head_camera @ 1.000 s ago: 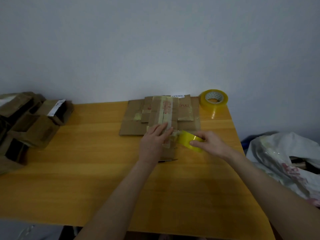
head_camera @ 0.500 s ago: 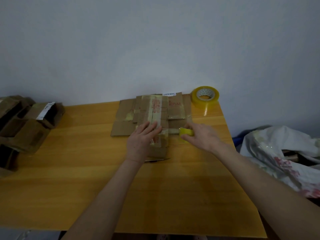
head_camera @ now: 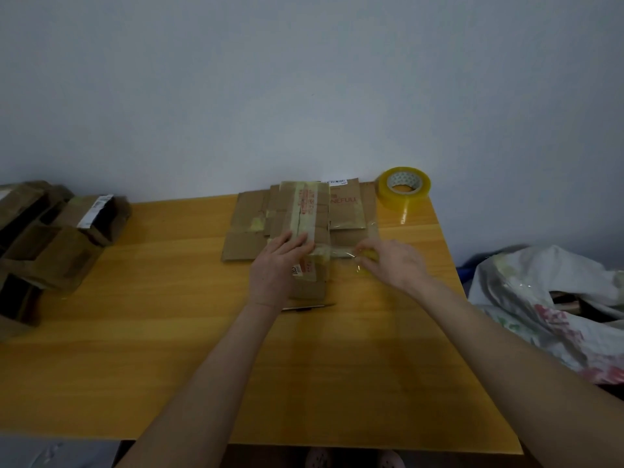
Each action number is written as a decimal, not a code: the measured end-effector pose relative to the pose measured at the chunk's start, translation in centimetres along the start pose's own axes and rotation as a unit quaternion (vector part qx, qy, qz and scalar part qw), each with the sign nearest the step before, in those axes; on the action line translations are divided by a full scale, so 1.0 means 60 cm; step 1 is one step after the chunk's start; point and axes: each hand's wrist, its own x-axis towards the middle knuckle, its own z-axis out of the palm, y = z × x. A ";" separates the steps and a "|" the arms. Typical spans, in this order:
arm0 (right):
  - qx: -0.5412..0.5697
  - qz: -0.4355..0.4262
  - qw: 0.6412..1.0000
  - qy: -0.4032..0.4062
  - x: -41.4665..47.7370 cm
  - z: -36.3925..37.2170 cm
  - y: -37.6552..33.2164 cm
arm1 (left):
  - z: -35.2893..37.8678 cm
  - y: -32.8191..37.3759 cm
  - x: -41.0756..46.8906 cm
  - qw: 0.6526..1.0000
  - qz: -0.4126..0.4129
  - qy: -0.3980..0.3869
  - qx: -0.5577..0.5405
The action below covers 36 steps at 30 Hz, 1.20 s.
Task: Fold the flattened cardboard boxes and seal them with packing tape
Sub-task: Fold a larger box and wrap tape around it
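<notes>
A folded brown cardboard box (head_camera: 305, 211) with red print and old tape lies on a pile of flattened cardboard (head_camera: 243, 246) at the far middle of the wooden table (head_camera: 152, 332). My left hand (head_camera: 278, 263) lies flat on the box top, fingers straight, pressing it. My right hand (head_camera: 393, 263) grips a small yellow tape roll (head_camera: 366, 256) just right of the box. A clear strip of tape (head_camera: 341, 252) stretches from the roll to the box under my left fingertips.
A second, larger yellow tape roll (head_camera: 403, 187) stands at the far right corner. Assembled cardboard boxes (head_camera: 57, 244) are piled at the left edge. A thin dark blade or pen (head_camera: 307, 307) lies in front of the box. A white printed bag (head_camera: 553, 305) sits off the table's right.
My right hand has pulled the small roll to the right, away from the box, drawing out a strip of tape. My left hand stays pressed on the box.
</notes>
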 end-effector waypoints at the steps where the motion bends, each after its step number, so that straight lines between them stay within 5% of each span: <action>1: 0.036 0.000 0.999 0.004 0.003 -0.001 0.000 | -0.002 -0.005 0.002 1.000 -0.002 0.004 -0.005; 8: 0.109 0.012 0.992 0.062 0.009 0.001 -0.024 | 0.013 0.029 -0.059 0.993 0.081 0.090 0.015; 11: 0.113 0.019 0.991 0.066 0.005 0.005 -0.026 | 0.052 0.036 -0.094 0.993 -0.010 -0.119 0.026; 13: 0.117 0.025 0.991 0.063 0.002 0.008 -0.025 | 0.077 0.025 -0.100 0.962 -0.091 -0.244 0.086; 19: 0.119 0.046 0.990 0.057 -0.003 0.021 -0.018 | 0.101 0.010 -0.102 0.935 -0.151 -0.306 0.100; 28: 0.118 0.055 0.990 0.048 -0.011 0.009 -0.027 | 0.010 0.076 -0.129 0.951 -0.224 -0.135 -0.163; 36: 0.098 0.054 0.992 0.063 -0.028 0.004 -0.040 | -0.036 0.108 -0.093 0.957 -0.209 -0.068 -0.189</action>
